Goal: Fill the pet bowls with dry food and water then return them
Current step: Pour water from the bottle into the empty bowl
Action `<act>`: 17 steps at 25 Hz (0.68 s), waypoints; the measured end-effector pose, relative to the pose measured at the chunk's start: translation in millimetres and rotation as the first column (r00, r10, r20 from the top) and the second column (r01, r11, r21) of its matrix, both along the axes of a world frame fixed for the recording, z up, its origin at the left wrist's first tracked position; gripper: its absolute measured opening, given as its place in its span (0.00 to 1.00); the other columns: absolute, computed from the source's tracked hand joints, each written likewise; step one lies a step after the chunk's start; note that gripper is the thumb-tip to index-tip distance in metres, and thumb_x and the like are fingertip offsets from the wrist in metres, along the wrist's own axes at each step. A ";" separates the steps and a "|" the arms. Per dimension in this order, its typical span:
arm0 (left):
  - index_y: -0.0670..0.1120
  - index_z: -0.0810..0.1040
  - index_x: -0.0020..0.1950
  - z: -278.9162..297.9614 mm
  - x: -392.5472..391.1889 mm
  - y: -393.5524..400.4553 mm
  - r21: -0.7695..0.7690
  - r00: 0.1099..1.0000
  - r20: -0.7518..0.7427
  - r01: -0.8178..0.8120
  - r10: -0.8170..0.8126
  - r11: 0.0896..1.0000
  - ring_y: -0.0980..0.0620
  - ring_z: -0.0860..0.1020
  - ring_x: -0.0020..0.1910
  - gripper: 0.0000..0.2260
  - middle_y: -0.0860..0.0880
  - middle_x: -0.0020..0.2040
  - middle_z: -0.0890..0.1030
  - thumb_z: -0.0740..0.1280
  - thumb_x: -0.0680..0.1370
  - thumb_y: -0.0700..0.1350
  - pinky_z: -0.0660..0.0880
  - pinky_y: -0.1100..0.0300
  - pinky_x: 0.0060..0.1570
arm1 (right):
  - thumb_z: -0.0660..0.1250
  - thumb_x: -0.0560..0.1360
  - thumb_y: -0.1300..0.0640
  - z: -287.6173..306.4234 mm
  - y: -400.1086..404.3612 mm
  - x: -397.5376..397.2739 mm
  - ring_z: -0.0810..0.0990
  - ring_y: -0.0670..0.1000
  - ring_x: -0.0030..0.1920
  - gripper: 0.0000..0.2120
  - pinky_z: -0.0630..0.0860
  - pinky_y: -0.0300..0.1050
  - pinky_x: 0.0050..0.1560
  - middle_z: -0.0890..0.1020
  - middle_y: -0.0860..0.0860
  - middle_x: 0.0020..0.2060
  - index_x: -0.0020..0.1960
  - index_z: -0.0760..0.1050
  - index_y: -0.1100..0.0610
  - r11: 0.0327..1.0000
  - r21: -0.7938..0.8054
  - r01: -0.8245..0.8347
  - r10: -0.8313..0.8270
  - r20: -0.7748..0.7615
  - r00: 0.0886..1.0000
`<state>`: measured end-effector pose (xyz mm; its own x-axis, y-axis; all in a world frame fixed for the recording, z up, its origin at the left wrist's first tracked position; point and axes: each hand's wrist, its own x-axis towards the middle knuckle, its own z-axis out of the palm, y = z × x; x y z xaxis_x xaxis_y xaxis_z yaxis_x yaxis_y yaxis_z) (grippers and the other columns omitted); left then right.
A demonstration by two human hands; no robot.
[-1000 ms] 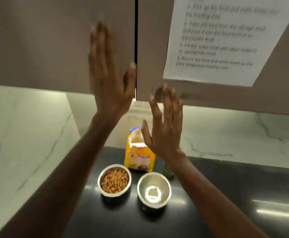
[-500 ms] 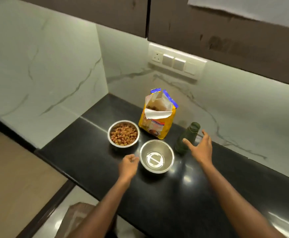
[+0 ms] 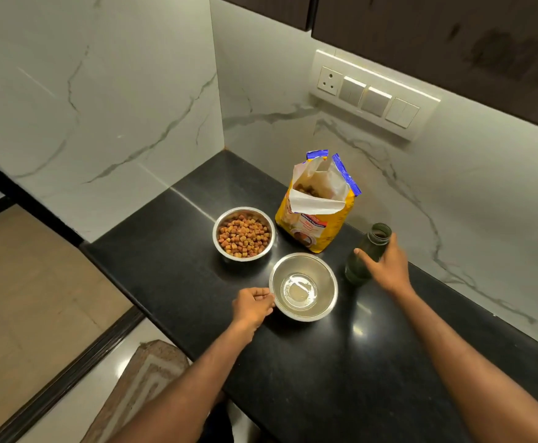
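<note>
A steel bowl (image 3: 229, 214) full of brown kibble stands on the black counter (image 3: 325, 372). In front of it is a second steel bowl (image 3: 322, 270) with a shiny bottom and no kibble. My left hand (image 3: 253, 304) is curled against this bowl's left rim, thumb and fingers pinching the edge. To the right stands a dark green bottle (image 3: 362, 260) with no cap on its mouth. My right hand (image 3: 387, 266) is wrapped around its right side. The bottle is upright on the counter.
An opened yellow bag of pet food (image 3: 315, 227) stands behind the bowls by the marble back wall. A switch panel (image 3: 373, 94) and dark cabinets (image 3: 453, 36) hang above. The counter's left end meets a marble side wall; its front edge drops to the floor (image 3: 37, 298).
My view dropped from the cabinet doors to the counter. Both hands came down: the left reached the empty bowl's rim, the right closed around the green bottle.
</note>
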<state>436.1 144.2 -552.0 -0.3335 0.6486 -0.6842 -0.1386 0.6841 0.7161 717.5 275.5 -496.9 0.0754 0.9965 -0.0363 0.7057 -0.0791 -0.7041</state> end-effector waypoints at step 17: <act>0.40 0.85 0.61 -12.5 -5.9 4.4 -0.004 0.995 0.099 -0.004 0.004 1.000 0.48 0.87 0.54 0.10 0.43 0.53 0.87 0.74 0.80 0.36 0.86 0.57 0.52 | 0.76 0.71 0.34 37.6 -21.2 -25.5 0.77 0.54 0.47 0.32 0.78 0.53 0.47 0.76 0.49 0.48 0.64 0.68 0.51 0.682 -0.574 -0.453 0.715 0.654 0.248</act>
<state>430.2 148.6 -564.5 -0.2662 0.6445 -0.7168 -0.2114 0.6865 0.6957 692.0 254.3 -459.2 -0.4017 0.7393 -0.5405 0.8139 0.5587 0.1593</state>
